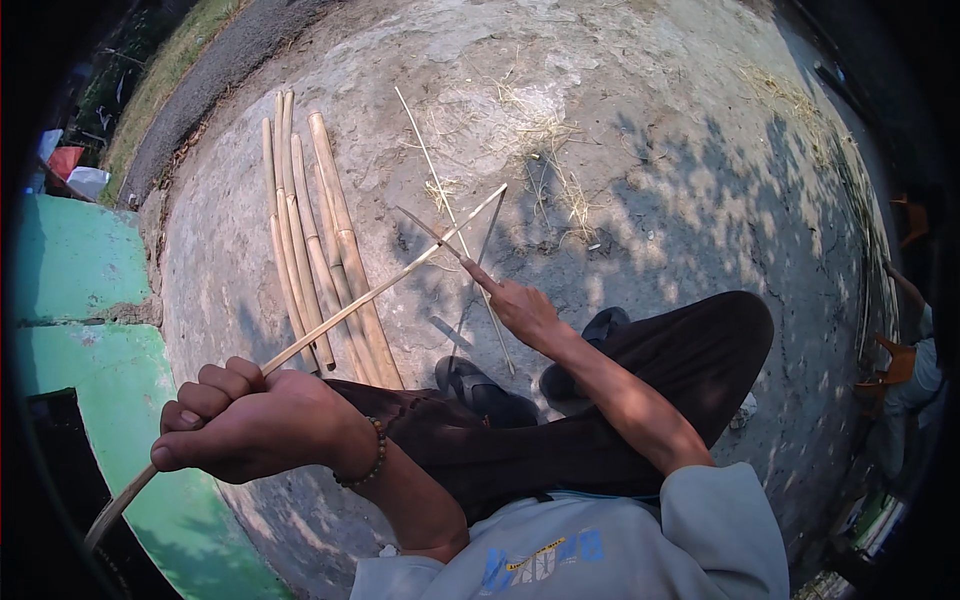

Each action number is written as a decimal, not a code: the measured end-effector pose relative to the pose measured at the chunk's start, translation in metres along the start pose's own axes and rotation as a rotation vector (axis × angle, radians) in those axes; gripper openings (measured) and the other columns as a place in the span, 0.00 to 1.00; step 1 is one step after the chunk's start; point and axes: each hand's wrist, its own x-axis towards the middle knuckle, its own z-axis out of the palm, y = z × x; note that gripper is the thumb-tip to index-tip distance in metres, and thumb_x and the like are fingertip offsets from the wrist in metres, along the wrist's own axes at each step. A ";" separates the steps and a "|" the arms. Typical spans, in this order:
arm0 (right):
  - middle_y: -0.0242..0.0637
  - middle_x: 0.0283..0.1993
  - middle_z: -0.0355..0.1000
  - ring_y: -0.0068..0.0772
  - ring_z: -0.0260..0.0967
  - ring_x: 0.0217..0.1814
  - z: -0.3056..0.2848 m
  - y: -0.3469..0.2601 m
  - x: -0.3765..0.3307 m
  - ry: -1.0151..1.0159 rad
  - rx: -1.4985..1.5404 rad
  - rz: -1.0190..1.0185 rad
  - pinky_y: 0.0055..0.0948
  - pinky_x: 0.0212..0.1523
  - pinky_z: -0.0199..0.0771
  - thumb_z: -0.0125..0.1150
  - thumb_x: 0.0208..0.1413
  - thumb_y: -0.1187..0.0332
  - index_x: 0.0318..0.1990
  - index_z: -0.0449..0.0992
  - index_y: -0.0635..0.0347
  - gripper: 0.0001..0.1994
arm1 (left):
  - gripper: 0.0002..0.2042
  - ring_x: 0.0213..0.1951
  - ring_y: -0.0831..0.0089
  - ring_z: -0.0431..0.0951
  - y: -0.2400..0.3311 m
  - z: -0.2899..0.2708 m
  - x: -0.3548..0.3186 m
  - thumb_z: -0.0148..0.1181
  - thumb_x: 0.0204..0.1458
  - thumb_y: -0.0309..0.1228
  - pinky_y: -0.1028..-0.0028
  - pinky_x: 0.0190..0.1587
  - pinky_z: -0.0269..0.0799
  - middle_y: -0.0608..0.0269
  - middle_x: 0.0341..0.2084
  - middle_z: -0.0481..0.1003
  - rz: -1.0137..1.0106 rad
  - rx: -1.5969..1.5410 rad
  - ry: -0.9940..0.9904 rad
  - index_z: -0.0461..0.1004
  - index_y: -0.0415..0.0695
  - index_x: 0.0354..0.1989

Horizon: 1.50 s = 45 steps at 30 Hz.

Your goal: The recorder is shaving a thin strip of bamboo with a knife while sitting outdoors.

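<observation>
My left hand point(235, 420) is closed around a long, pale bamboo strip point(345, 312) that runs up and away to the right, with its tail sticking out behind my fist. In my right hand point(520, 312) is a knife point(422, 226), my index finger stretched along it. Its narrow blade crosses the strip near the far end and seems to touch it. Beneath them, a thinner bamboo strip point(428, 158) lies on the ground, passing under the knife and my right hand toward my feet.
Several bamboo poles point(330, 240) lie side by side at the left. Pale shavings point(560, 170) are scattered on the concrete ground point(640, 90). A green ledge point(85, 260) borders the left side. Another person point(912, 390) sits at the far right, beside long thin strips point(862, 215).
</observation>
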 end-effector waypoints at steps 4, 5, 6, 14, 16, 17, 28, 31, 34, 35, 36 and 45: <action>0.45 0.23 0.70 0.50 0.72 0.21 -0.020 -0.057 -0.015 0.258 0.150 -0.289 0.49 0.23 0.75 0.48 0.58 0.75 0.74 0.40 0.31 0.40 | 0.25 0.17 0.81 0.39 -0.001 -0.009 0.016 0.34 0.67 0.54 0.76 0.19 0.35 0.75 0.15 0.42 -0.025 -0.093 0.052 0.45 0.52 0.22; 0.45 0.23 0.70 0.50 0.72 0.21 -0.007 -0.041 -0.016 0.254 0.153 -0.286 0.49 0.23 0.75 0.48 0.58 0.75 0.74 0.40 0.31 0.40 | 0.25 0.17 0.81 0.39 -0.002 -0.008 0.015 0.34 0.67 0.54 0.76 0.20 0.35 0.75 0.15 0.42 -0.015 -0.061 0.020 0.45 0.52 0.22; 0.45 0.24 0.69 0.49 0.71 0.22 0.006 -0.004 -0.012 0.121 0.083 -0.129 0.48 0.24 0.74 0.49 0.59 0.74 0.74 0.41 0.32 0.39 | 0.25 0.18 0.81 0.39 0.001 -0.004 0.013 0.34 0.67 0.54 0.76 0.20 0.35 0.75 0.15 0.42 -0.013 -0.049 -0.012 0.46 0.52 0.22; 0.47 0.26 0.70 0.53 0.72 0.25 0.017 0.037 0.000 0.066 -0.029 -0.046 0.49 0.28 0.75 0.48 0.58 0.75 0.74 0.37 0.29 0.41 | 0.25 0.18 0.81 0.38 0.006 -0.005 0.010 0.35 0.67 0.54 0.76 0.20 0.35 0.75 0.14 0.42 0.012 -0.087 -0.024 0.45 0.52 0.22; 0.47 0.27 0.69 0.54 0.71 0.25 0.004 0.046 0.015 -0.054 0.040 0.133 0.52 0.28 0.74 0.50 0.60 0.72 0.74 0.37 0.30 0.40 | 0.25 0.17 0.81 0.38 0.004 -0.003 0.005 0.34 0.67 0.54 0.76 0.20 0.35 0.75 0.14 0.41 -0.065 -0.086 0.016 0.44 0.52 0.21; 0.47 0.27 0.69 0.54 0.71 0.25 0.004 0.043 0.022 -0.035 0.037 0.128 0.52 0.28 0.74 0.50 0.60 0.72 0.74 0.37 0.30 0.40 | 0.25 0.17 0.81 0.39 0.006 -0.001 0.006 0.34 0.67 0.54 0.76 0.19 0.35 0.75 0.14 0.42 -0.058 -0.102 0.038 0.45 0.52 0.21; 0.50 0.27 0.75 0.57 0.76 0.28 0.040 0.070 0.031 0.256 0.009 -0.158 0.50 0.31 0.78 0.44 0.56 0.78 0.75 0.34 0.37 0.42 | 0.24 0.18 0.81 0.38 0.026 0.018 -0.006 0.33 0.68 0.53 0.76 0.20 0.34 0.75 0.15 0.41 -0.053 -0.119 -0.029 0.44 0.52 0.22; 0.49 0.27 0.76 0.58 0.75 0.28 0.028 0.122 0.062 0.045 0.018 0.245 0.51 0.32 0.77 0.47 0.56 0.76 0.74 0.35 0.34 0.42 | 0.24 0.18 0.81 0.39 0.022 0.020 -0.004 0.34 0.68 0.52 0.75 0.21 0.34 0.75 0.15 0.41 -0.033 -0.137 -0.076 0.44 0.52 0.22; 0.52 0.28 0.76 0.57 0.76 0.30 0.015 0.081 0.063 0.025 0.051 0.033 0.51 0.32 0.77 0.49 0.54 0.77 0.74 0.39 0.33 0.43 | 0.24 0.19 0.80 0.38 0.013 0.011 0.010 0.36 0.68 0.53 0.75 0.21 0.33 0.74 0.16 0.40 -0.078 -0.176 -0.001 0.44 0.51 0.22; 0.54 0.30 0.76 0.58 0.76 0.31 0.012 0.066 0.061 0.045 0.070 -0.158 0.50 0.33 0.77 0.49 0.54 0.77 0.74 0.39 0.34 0.42 | 0.24 0.19 0.80 0.38 0.012 0.012 0.015 0.36 0.68 0.53 0.75 0.21 0.33 0.74 0.16 0.40 -0.072 -0.162 0.005 0.44 0.51 0.22; 0.54 0.30 0.76 0.58 0.76 0.31 0.020 0.085 0.059 0.034 0.067 -0.142 0.50 0.33 0.77 0.49 0.54 0.77 0.74 0.39 0.34 0.42 | 0.24 0.19 0.80 0.37 0.015 0.015 0.012 0.36 0.67 0.52 0.75 0.21 0.33 0.74 0.16 0.40 -0.055 -0.128 0.013 0.45 0.52 0.22; 0.55 0.29 0.73 0.60 0.72 0.31 0.052 0.125 0.072 0.026 0.106 -0.068 0.54 0.35 0.73 0.43 0.60 0.72 0.74 0.35 0.34 0.38 | 0.23 0.20 0.78 0.39 0.004 0.016 0.027 0.37 0.68 0.51 0.75 0.22 0.35 0.72 0.17 0.41 -0.011 -0.088 0.008 0.49 0.50 0.23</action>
